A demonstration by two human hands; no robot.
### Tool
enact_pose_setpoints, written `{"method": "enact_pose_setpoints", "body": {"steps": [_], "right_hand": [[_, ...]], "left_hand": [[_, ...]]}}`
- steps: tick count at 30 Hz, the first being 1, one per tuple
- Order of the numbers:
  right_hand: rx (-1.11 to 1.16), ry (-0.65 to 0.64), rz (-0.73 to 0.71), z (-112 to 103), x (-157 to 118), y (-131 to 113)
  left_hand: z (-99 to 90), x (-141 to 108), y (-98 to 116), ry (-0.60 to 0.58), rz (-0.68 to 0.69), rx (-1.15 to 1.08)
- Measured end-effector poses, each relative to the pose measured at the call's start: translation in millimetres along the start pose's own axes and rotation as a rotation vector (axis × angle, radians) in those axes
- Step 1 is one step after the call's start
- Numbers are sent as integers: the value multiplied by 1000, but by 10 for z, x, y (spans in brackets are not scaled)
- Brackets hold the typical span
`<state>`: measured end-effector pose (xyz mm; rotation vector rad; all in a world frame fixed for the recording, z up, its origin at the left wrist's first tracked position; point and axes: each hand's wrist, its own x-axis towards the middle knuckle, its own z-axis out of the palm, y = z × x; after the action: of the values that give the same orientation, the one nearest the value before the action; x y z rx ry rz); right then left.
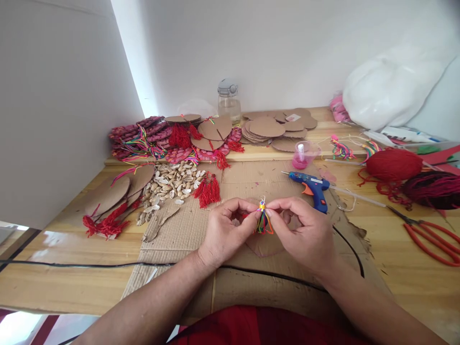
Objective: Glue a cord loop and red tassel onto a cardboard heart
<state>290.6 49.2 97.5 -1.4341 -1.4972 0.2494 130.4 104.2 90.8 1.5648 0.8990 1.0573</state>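
Note:
Between my two hands, above the cardboard sheet (187, 239), is a small multicoloured tassel (264, 223) with a yellow band near its top and a pale loop above. My left hand (230, 227) pinches its left side between thumb and forefinger. From the other side, my right hand (304, 230) pinches it the same way. The strands hang down between the thumbs, and the fingertips hide part of the band. Just beyond my right hand lies a blue glue gun (312, 187). A red tassel (207, 190) lies beyond my left hand.
Peanut shells (172, 184) are heaped at the left, near cardboard discs (111, 194) with red tassels. A black cable (108, 264) crosses the front. Cardboard discs (268, 127) and a lidded bottle (229, 103) stand behind. Scissors (431, 237) and red yarn (393, 167) lie right.

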Motion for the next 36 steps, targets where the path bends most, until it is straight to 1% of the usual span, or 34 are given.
{"method": "enact_pose_setpoints", "body": {"steps": [3,7,11,15,17,19,21,23,24,27,29,30,32,36], "right_hand": [[-89,14,-139,0,-7,-5],[-135,31,-245,-13,-1,-2],[-147,20,-315,-25,9,-24],[-143,32,-327,-15,4,-52],[-105,24,-248,0,-8,-46],[3,-16,-86,15,-20,-25],[170,-71,101,21,-26,4],[334,-128,231,15,-23,30],[392,-158,264,9,-17,40],[447,-215,271,-9,12,52],[459,-206,260,-11,36,54],[474,-195,263,-10,48,55],[513,-176,274,-8,67,56],[563,-167,327,-17,76,42]], "left_hand": [[4,-9,19,11,9,41],[5,-4,14,18,11,61],[0,-7,1,3,17,84],[1,-27,5,-24,96,134],[6,-28,11,-12,110,143],[8,-21,15,6,88,142],[7,-13,17,20,87,157],[-1,-10,16,30,146,211],[-7,-11,15,28,193,244],[-25,-20,11,1,325,330],[-35,-25,15,-19,364,353],[-39,-26,21,-29,363,355],[-46,-25,40,-50,326,331],[-51,-19,69,-94,176,181]]}}
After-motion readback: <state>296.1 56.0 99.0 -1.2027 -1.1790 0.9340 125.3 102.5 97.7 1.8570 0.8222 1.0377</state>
